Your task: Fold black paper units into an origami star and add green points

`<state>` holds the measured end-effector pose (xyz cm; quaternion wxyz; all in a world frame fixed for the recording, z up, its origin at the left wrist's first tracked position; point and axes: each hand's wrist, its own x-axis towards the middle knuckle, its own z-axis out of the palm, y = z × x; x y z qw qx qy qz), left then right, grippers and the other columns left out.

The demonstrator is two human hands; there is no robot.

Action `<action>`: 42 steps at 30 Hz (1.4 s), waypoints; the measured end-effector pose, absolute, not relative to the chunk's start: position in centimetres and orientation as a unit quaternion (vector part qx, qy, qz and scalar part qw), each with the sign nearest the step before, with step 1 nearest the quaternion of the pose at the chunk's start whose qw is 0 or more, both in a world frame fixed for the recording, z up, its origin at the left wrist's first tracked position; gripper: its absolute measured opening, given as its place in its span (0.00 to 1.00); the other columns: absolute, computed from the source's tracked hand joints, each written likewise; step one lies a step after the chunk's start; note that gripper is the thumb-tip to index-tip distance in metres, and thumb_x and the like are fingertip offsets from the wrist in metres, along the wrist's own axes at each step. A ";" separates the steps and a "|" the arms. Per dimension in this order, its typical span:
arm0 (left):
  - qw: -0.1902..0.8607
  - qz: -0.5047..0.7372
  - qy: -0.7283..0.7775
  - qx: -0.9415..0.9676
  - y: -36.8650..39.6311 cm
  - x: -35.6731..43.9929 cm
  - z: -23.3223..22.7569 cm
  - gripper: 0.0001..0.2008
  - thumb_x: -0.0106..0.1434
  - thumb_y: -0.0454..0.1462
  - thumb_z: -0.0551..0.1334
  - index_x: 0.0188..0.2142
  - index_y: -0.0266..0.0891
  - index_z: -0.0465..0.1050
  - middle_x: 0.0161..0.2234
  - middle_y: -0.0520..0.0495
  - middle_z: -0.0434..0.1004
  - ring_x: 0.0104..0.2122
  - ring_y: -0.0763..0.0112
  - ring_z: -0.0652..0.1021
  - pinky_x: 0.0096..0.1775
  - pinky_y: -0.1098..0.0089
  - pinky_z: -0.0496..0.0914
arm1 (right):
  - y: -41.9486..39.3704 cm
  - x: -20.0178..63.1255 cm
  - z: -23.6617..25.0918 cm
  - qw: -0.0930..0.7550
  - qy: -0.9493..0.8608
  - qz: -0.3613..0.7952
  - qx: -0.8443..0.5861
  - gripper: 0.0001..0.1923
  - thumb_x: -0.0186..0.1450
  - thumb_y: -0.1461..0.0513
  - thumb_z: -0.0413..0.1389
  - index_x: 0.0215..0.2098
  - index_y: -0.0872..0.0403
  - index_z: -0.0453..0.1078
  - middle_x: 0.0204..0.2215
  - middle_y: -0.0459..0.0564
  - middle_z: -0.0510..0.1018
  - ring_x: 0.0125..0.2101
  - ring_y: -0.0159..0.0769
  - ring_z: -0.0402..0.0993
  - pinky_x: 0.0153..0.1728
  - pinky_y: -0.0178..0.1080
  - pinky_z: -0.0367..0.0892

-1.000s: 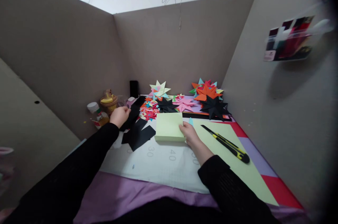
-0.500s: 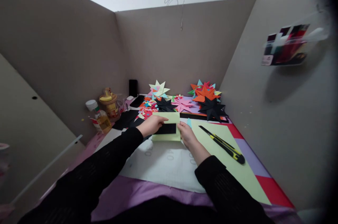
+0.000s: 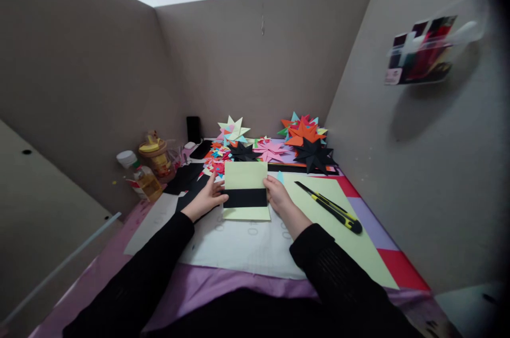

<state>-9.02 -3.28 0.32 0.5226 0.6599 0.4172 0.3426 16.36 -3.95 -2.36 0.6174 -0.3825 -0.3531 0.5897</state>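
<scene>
Green paper [image 3: 246, 174]: sat over the middle of the worktop [image 3: 107, 269], between both hands.
Black strip [image 3: 245, 198]: crossed the green paper, nearer its lower edge.
Right hand [image 3: 281, 197]: pinched the green paper's right edge.
Left hand [image 3: 207, 198]: thumb and fingers parted at its left edge; could not tell whether gripping.
Knife [image 3: 329, 208]: lay toward the worktop's right edge.

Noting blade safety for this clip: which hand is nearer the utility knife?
Right. The right hand, at the right edge of the held green piece, is left of the utility knife; the left hand is farther off, at that piece's left edge.
</scene>
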 end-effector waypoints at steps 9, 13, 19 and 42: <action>0.541 0.439 0.393 0.600 -2.1 -5.9 -0.7 0.26 0.51 0.41 0.70 0.48 0.32 0.72 0.47 0.37 0.78 0.49 0.52 0.75 0.52 0.55 0.66 | -4.8 16.2 -1.9 0.586 -0.416 0.593 -0.363 0.22 0.49 0.56 0.66 0.41 0.51 0.69 0.33 0.49 0.82 0.35 0.44 0.79 0.37 0.44 0.71; 0.547 0.468 0.375 0.584 -2.6 -6.2 -0.8 0.26 0.51 0.42 0.70 0.48 0.33 0.72 0.49 0.37 0.76 0.51 0.53 0.74 0.53 0.56 0.66 | -4.5 16.2 -2.5 0.583 -0.427 0.581 -0.373 0.21 0.46 0.62 0.67 0.38 0.51 0.69 0.26 0.45 0.81 0.27 0.40 0.78 0.32 0.41 0.71; 0.595 0.427 0.341 0.589 -3.6 -6.1 -0.4 0.34 0.42 0.36 0.74 0.50 0.34 0.70 0.49 0.36 0.77 0.48 0.52 0.76 0.48 0.57 0.70 | -4.2 16.3 -3.0 0.610 -0.427 0.550 -0.378 0.15 0.52 0.59 0.63 0.37 0.52 0.69 0.33 0.47 0.82 0.34 0.41 0.78 0.39 0.42 0.71; 0.605 0.453 0.409 0.512 -2.4 -6.9 -1.3 0.16 0.58 0.39 0.56 0.43 0.34 0.73 0.43 0.38 0.79 0.43 0.58 0.79 0.45 0.60 0.72 | -4.2 16.2 -2.1 0.616 -0.397 0.566 -0.378 0.12 0.45 0.63 0.62 0.30 0.52 0.74 0.30 0.47 0.80 0.34 0.39 0.75 0.39 0.40 0.69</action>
